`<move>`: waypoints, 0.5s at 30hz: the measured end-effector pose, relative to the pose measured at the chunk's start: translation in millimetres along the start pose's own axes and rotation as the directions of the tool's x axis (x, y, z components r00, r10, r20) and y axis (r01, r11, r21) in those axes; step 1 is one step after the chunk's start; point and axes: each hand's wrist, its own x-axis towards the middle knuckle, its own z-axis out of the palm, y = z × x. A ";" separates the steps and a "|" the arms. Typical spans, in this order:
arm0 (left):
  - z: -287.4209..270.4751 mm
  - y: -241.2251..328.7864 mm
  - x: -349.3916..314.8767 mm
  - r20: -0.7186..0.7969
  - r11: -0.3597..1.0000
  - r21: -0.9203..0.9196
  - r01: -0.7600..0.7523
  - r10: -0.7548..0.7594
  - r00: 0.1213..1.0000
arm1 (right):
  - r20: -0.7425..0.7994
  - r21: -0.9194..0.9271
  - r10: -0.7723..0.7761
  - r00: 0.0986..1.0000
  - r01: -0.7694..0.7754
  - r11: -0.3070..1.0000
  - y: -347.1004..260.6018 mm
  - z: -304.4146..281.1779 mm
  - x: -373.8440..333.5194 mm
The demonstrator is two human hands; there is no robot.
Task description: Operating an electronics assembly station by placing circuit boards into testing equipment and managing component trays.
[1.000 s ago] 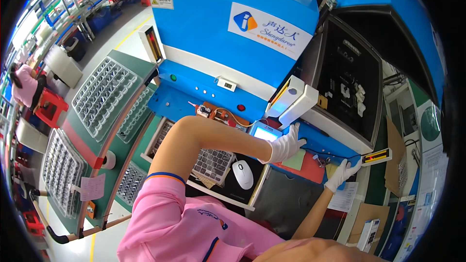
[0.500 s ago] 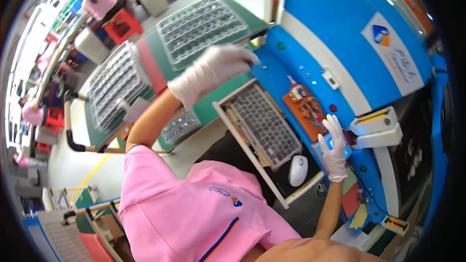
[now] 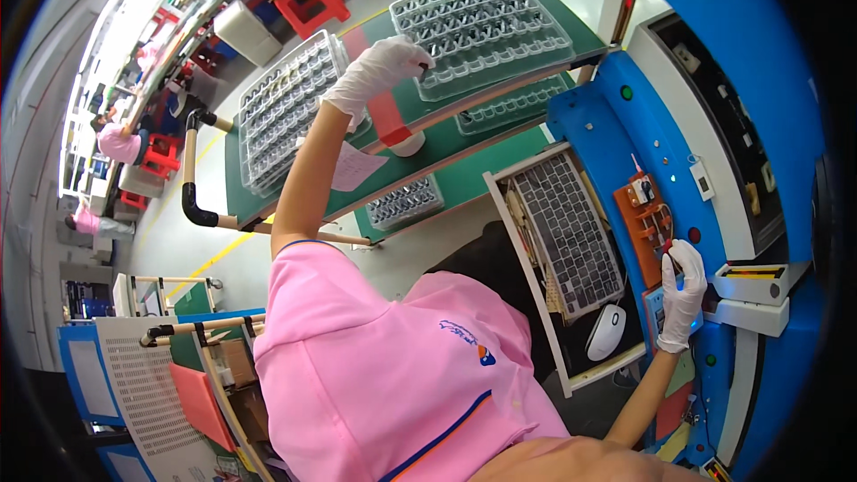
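Observation:
My left hand [image 3: 382,74], in a white glove, reaches out over the green cart. Its fingertips pinch a small dark part [image 3: 424,68] at the near left edge of a clear plastic tray [image 3: 486,31] filled with rows of dark pieces. My right hand [image 3: 683,296], gloved too, is at the blue machine. Its thumb and fingers close on a small red piece [image 3: 668,246] at the near end of an orange fixture [image 3: 639,228]. The fingers partly cover that piece. Below this hand sits a small blue-lit box [image 3: 656,312], partly hidden.
Stacked clear trays [image 3: 290,112] lie on the cart's left, with a paper slip [image 3: 357,167] beside them. A pull-out drawer holds a keyboard [image 3: 571,236] and a white mouse [image 3: 606,332]. The blue machine [image 3: 616,138] carries green and red buttons. People sit on red stools [image 3: 312,2] farther off.
The view has turned left. My left hand has moved from beside the blue machine to the filled tray. My right hand has gone from spread fingers to a pinch at the orange fixture.

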 end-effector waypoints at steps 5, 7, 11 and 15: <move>5.0 -2.0 0.5 -0.019 0.999 0.015 0.034 -0.033 0.999 | 0.029 -0.036 0.000 1.000 0.001 0.999 0.1 0.2 -0.3; 5.0 -2.6 -0.3 0.021 0.995 -0.051 0.081 -0.080 0.997 | -0.007 -0.106 -0.047 0.999 0.046 0.993 -1.0 0.6 1.4; 5.3 4.8 -8.4 -0.008 0.993 0.120 0.005 -0.004 1.000 | 0.021 -0.156 -0.065 0.998 0.067 0.985 -6.0 2.0 4.4; -10.1 5.6 -50.1 -0.263 0.991 0.135 -0.003 0.038 0.964 | -0.049 -0.114 -0.033 0.998 0.028 0.993 -12.7 3.4 4.1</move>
